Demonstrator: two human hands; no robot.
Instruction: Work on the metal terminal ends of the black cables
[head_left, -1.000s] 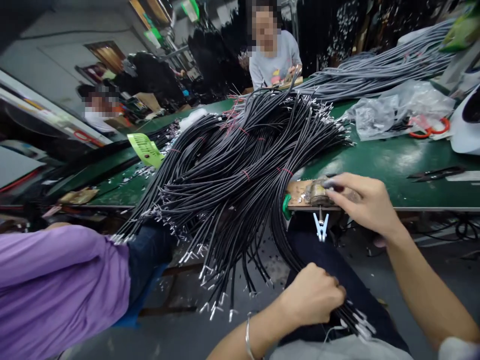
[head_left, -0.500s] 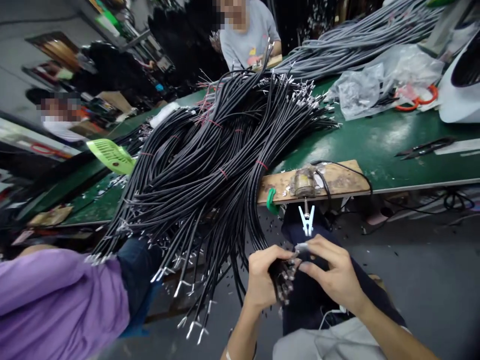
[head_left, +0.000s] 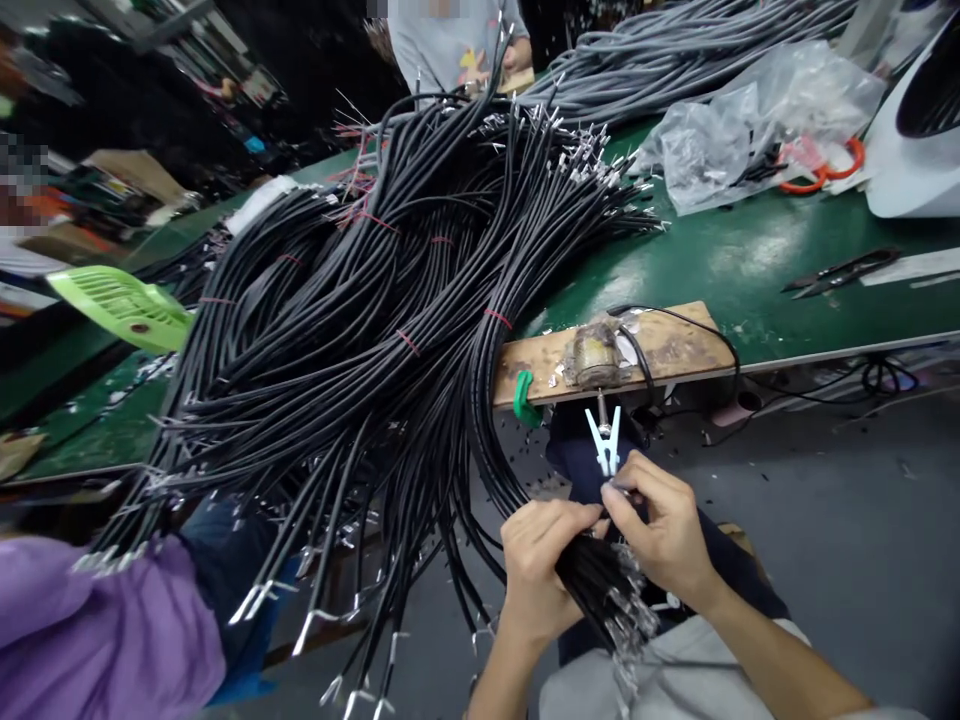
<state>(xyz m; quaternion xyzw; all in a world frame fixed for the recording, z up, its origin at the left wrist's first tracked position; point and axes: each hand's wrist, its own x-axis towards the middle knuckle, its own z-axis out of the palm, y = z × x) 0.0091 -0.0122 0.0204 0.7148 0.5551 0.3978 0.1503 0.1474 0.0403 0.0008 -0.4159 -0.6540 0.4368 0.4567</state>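
Note:
My left hand (head_left: 544, 560) is wrapped round a bundle of black cables (head_left: 491, 430) that hangs over the table edge. Below it the bundle's stripped, silvery ends (head_left: 630, 610) fan out over my lap. My right hand (head_left: 667, 525) is closed in a pinch, its fingertips just under a light blue clothespin (head_left: 606, 442). A thin dark piece shows at those fingertips and looks like the end of one black cable, mostly hidden by the fingers. The clothespin sits on the shaft of a small motor (head_left: 595, 358) fixed to a wooden board (head_left: 675, 345).
A large heap of black cables (head_left: 360, 330) covers the green table (head_left: 772, 250). Grey cables (head_left: 675, 55), a plastic bag (head_left: 705, 150), orange-handled scissors (head_left: 821, 178) and black snips (head_left: 840, 272) lie farther back. A green clamp (head_left: 525, 398) grips the board. A person in purple (head_left: 105, 630) sits at left.
My right hand has moved up to the clothespin's tip, its fingers drawn together. The bundle's ends in my left hand have swung down and right. The view has shifted right.

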